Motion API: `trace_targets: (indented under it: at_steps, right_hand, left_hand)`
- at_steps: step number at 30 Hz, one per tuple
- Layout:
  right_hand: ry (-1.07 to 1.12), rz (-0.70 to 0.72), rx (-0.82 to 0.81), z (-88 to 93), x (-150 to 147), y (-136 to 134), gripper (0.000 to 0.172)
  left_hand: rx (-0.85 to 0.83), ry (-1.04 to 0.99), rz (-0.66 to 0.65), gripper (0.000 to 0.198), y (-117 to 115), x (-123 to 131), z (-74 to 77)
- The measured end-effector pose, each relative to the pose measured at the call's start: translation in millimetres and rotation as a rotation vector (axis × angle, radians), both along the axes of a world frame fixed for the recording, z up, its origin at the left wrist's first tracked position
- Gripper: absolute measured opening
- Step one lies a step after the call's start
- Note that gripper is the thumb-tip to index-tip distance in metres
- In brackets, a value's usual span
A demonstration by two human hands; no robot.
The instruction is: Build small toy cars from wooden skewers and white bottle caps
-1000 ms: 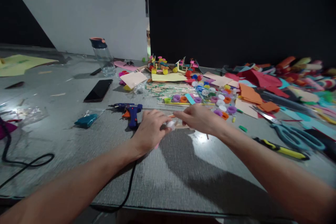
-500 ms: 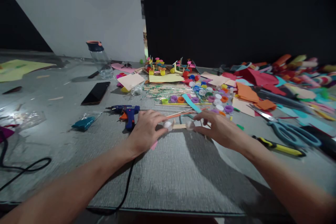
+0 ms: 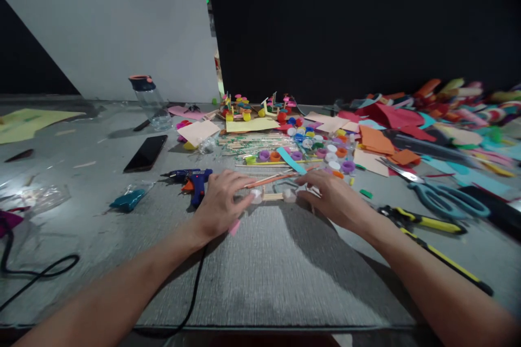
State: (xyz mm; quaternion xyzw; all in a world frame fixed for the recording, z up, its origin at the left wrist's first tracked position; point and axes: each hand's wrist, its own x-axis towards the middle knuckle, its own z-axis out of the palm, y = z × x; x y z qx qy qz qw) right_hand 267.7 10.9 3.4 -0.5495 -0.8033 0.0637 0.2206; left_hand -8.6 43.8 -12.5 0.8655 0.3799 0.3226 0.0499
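Observation:
In the head view, a small craft frame of pale wooden sticks (image 3: 272, 196) sits low over the tabletop, with a round white cap (image 3: 256, 197) at its left end and another white cap (image 3: 289, 195) at its right. My left hand (image 3: 222, 203) is closed, thumb and fingers at the left cap. My right hand (image 3: 336, 198) curls round the right end, its fingertips at the other cap and partly hiding it. Just beyond the frame are orange and pale sticks (image 3: 271, 179) and a light blue paper strip (image 3: 291, 160).
A blue glue gun (image 3: 197, 184) lies by my left hand, near a phone (image 3: 146, 153) and water bottle (image 3: 150, 103). Blue scissors (image 3: 443, 198) and yellow-black pliers (image 3: 431, 222) lie right. Coloured bottle caps (image 3: 334, 154), orange paper (image 3: 375, 139) and small stick models (image 3: 244, 108) stand behind.
The view has shifted slightly, so more of the pliers shows beside my right arm. Both hands stay at the two ends of the craft frame, with little visible movement.

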Motion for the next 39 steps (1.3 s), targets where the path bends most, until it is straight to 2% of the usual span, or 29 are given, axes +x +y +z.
trace_targets:
  at_steps: [2, 6, 11, 17, 18, 21, 23, 24, 25, 28, 32, 35, 39]
  right_hand:
    - [0.030, -0.038, 0.013, 4.8, 10, -1, 0.013]
    - [0.078, -0.086, 0.016, 7.7, 27, -3, 0.020]
    - [0.079, -0.082, 0.012, 4.3, 32, -3, 0.022]
    - [0.052, -0.127, 0.028, 8.9, 34, -6, 0.024]
    - [0.047, -0.141, 0.028, 9.1, 35, -5, 0.024]
    - [0.028, -0.183, 0.030, 8.0, 39, -3, 0.022]
    - [-0.001, -0.210, 0.029, 7.5, 43, -2, 0.021]
    - [-0.025, -0.218, 0.021, 7.6, 44, -1, 0.021]
    - [-0.057, -0.221, 0.004, 7.7, 44, -1, 0.021]
    - [-0.172, -0.217, -0.085, 6.9, 42, -3, 0.023]
    - [-0.274, -0.234, -0.193, 0.8, 34, -3, 0.022]
    - [-0.274, -0.254, -0.223, -1.4, 34, -3, 0.023]
    - [-0.155, -0.249, -0.196, 7.5, 39, -5, 0.019]
  left_hand:
    - [0.019, -0.042, 0.019, 0.015, -1, -3, 7.1]
    - [0.041, -0.117, 0.090, 0.023, -1, -10, 19.2]
    - [0.080, -0.130, 0.137, 0.027, -2, -15, 23.0]
    - [0.140, -0.073, 0.145, 0.038, -2, -21, 29.0]
    - [0.151, -0.069, 0.156, 0.035, -1, -22, 30.9]
    - [0.188, -0.076, 0.219, 0.010, 5, -24, 36.0]
    - [0.193, -0.067, 0.246, 0.042, 11, -26, 37.9]
    - [0.187, -0.055, 0.242, 0.049, 13, -26, 38.4]
    - [0.177, -0.041, 0.227, 0.045, 14, -27, 38.7]
    - [0.170, -0.024, 0.169, 0.008, 14, -25, 39.9]
    - [0.202, -0.055, 0.139, 0.023, 5, -17, 45.3]
    - [0.226, -0.089, 0.121, 0.019, -2, -12, 50.8]
    - [0.219, -0.135, 0.077, 0.012, -17, -3, 57.2]
